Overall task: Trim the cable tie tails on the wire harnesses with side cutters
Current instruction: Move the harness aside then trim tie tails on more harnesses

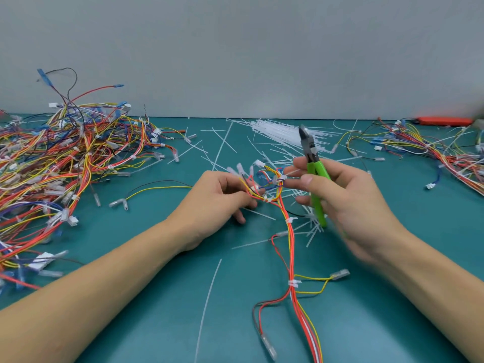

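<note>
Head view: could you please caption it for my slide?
Left hand grips wire harness; right hand holds green side cutters upright.

We see the green-handled side cutters [313,163] upright, nose up, immediately right of the looped red-yellow wire harness [272,189].

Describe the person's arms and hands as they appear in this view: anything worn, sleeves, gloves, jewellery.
Both forearms are bare as far as the frame shows, with no sleeves in view. The left hand and the right hand wear no gloves. No rings, watch or wristbands can be seen on the fingers or wrists. The fingernails look short and unpainted. The right hand is a little blurred, so fine detail there is uncertain.
</note>
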The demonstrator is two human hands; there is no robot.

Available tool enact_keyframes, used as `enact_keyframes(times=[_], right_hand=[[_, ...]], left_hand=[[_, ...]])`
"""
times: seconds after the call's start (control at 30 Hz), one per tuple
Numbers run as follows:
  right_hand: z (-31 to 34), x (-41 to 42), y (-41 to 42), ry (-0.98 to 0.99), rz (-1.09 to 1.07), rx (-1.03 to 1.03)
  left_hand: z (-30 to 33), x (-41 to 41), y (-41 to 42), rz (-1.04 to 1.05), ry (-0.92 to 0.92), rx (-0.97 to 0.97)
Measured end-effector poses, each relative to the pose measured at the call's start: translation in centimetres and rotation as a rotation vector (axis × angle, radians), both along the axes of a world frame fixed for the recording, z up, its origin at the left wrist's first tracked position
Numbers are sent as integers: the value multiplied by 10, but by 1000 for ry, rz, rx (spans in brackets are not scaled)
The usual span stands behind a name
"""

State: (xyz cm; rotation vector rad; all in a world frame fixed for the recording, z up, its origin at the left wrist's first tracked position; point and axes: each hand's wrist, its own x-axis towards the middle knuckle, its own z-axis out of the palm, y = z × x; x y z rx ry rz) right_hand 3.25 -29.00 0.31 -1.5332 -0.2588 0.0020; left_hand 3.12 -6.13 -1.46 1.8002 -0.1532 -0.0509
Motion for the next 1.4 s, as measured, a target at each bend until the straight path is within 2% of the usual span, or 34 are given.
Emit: enact_keyframes(times=[0.07, 0.2, 0.3, 0.43, 0.67, 0.8, 0.87, 0.97, 1.1, 1.4], right_hand=[[2, 0, -1, 28, 64, 62], [0, -4, 2, -5, 181, 28], [-3, -7, 5, -50, 233, -49], [0, -9, 5, -70, 264, -88], [0, -13, 8, -47, 147, -122], [2, -19, 11, -75, 159, -129], [0, -21, 14, -133, 98, -189], [-2, -22, 12, -269, -14, -402], [-3, -20, 8, -262, 15, -568], [-6, -14, 1, -227, 6, -635]], left_hand=[[0, 0, -3, 42, 12, -54], [8, 3, -1, -74, 127, -229], [6, 4, 2, -149, 93, -211], [4, 4, 5, -147, 59, -210], [8, 6, 8, -206, 144, -341], [6, 9, 9, -221, 189, -386], [4, 12, 10, -189, 198, -437], [3, 14, 12, -116, 181, -533], [5, 10, 12, -66, 153, -579], [13, 1, 2, -45, 82, -556]])
